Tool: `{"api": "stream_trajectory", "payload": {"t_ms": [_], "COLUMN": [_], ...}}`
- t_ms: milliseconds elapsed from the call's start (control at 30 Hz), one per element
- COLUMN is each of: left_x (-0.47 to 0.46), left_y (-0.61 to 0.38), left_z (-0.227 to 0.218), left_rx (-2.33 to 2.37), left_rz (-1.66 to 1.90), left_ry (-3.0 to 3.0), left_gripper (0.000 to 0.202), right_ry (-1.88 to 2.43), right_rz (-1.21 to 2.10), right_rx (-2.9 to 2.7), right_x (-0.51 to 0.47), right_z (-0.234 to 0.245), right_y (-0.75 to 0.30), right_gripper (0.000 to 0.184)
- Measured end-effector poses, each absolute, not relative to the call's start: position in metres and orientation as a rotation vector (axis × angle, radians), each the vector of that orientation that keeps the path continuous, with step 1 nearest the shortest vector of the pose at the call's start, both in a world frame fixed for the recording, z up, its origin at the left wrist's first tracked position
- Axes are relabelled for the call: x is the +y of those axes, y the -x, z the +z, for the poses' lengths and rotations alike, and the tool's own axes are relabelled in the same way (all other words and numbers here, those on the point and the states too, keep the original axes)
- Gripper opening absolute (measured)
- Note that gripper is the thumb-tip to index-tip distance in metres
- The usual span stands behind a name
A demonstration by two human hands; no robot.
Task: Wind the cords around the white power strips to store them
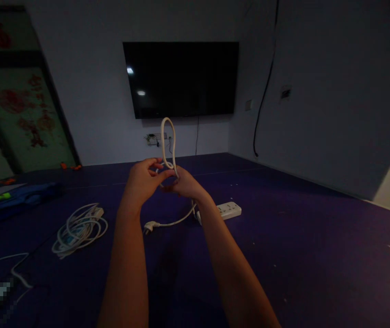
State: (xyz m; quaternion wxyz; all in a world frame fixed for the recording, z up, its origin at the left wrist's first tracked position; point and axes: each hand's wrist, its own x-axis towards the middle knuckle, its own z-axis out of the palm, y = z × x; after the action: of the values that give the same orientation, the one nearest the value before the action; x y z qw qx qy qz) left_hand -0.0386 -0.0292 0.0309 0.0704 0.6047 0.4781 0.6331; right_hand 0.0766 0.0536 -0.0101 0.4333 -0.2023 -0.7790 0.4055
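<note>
A white power cord (163, 136) rises in a narrow upright loop above my two hands, which meet in the middle of the view. My left hand (143, 180) has its fingers curled round the cord at the loop's base. Close beside it, my right hand (184, 184) also grips the cord, its fingertips partly hidden. The cord's plug (151, 226) lies on the purple floor below the hands, with a length of cord running right. A white power strip (229, 210) rests on the floor behind my right forearm, which hides part of it.
Left on the floor (304, 255) lies a coiled white cable with a strip (78, 230). Farther left are blue cloth (27, 198) and a loose white cord (20, 275). A television (184, 79) hangs on the far wall; a black cable (266, 86) dangles at right.
</note>
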Motion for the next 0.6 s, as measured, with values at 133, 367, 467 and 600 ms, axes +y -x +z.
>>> {"api": "stream_trajectory", "payload": {"t_ms": [133,367,467,600], "left_x": [-0.021,-0.022,-0.034,-0.052], "left_y": [0.029,0.03,0.041,0.069], "left_z": [0.029,0.033,0.043,0.052], "left_rx": [1.406,0.949,0.756,0.523], "left_rz": [1.986,2.297,2.448,2.496], "left_ry": [-1.825,-1.5,-1.192,-0.745], "left_gripper": [0.007,0.016,0.013,0.029], "right_ry": [0.447,0.509,0.523,0.464], "right_rz": [1.061,0.964,0.867,0.884], "right_rx": [-2.037,-2.241,-2.325,-2.22], "right_x": [0.052,0.055,0.058,0.06], "right_z": [-0.011,-0.011,-0.01,-0.008], "right_y": [-0.078,-0.093,-0.097,-0.103], "right_gripper": [0.074,0.067,0.037,0.011]}}
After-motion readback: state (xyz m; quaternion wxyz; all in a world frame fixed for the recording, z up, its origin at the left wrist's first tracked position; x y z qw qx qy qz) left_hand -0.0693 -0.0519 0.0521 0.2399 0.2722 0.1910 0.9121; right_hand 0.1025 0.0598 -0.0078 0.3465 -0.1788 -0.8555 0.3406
